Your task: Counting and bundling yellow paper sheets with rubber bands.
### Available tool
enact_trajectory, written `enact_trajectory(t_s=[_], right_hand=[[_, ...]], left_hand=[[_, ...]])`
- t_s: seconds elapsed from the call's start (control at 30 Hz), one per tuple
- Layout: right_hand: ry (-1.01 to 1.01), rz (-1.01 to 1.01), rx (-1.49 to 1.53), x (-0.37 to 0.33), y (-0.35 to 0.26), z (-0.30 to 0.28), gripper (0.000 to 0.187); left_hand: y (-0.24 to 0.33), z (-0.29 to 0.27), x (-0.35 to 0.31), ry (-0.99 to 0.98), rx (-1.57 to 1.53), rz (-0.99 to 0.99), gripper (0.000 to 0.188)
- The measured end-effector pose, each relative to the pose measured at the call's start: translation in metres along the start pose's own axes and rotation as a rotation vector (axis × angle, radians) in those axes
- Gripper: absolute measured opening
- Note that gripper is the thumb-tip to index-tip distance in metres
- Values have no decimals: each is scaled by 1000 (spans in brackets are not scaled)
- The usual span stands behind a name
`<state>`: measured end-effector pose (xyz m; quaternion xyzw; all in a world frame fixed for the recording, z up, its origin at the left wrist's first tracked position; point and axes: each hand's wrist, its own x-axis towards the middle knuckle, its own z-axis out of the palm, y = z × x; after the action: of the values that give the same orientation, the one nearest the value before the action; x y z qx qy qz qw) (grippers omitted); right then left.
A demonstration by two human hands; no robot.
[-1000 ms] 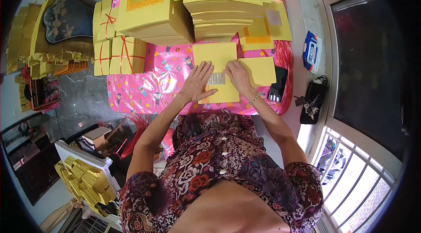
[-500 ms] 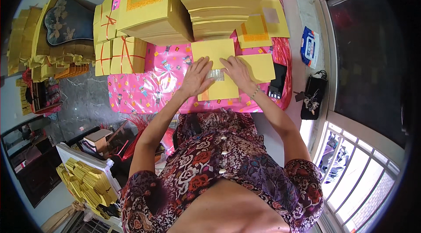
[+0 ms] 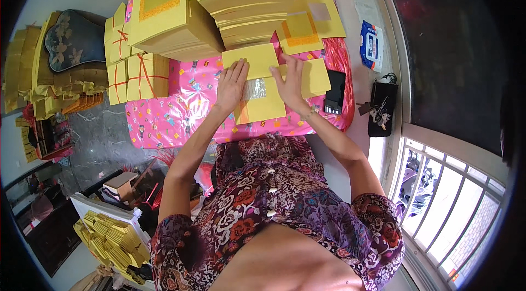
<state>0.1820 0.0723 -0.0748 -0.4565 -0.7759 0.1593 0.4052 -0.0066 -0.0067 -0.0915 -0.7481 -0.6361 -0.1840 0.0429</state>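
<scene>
A yellow paper sheet [image 3: 263, 111] lies in front of me, a shiny silver patch [image 3: 255, 89] near its middle. My left hand [image 3: 232, 84] rests flat along its left side, fingers stretched and pointing away from me. On the right, my right hand [image 3: 290, 84] touches or hovers over the right edge, thumb and fingers apart; I cannot tell which. Its fingers are slightly bent. More yellow paper [image 3: 316, 77] extends to the right from under or beside that hand.
Tall stacks of yellow paper [image 3: 252, 17] stand at the back of the pink patterned table cover [image 3: 164, 121]. Bundles tied with red string [image 3: 148, 76] sit at the left. A black phone-like object [image 3: 335, 91] lies at the right, near red plastic strands [image 3: 344, 66].
My hands have moved apart, baring more of the silver patch. The right hand has lifted its fingers. The whole view has shifted slightly.
</scene>
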Motion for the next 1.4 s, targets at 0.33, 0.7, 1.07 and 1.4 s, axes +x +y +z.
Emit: enact_trajectory(t_s=[0.33, 0.7, 1.07, 1.4], right_hand=[[-419, 975, 928, 6, 40, -40, 37], [-378, 886, 470, -26, 140, -92, 28], [-267, 286, -432, -51, 137, -66, 42], [-244, 93, -431, -38, 115, -77, 27]], left_hand=[[34, -18, 18, -13, -116, 100, 60], [58, -24, -41, 19, -433, -134, 53], [69, -31, -64, -250, -475, -56, 68], [70, -22, -66, -252, -479, -91, 73]])
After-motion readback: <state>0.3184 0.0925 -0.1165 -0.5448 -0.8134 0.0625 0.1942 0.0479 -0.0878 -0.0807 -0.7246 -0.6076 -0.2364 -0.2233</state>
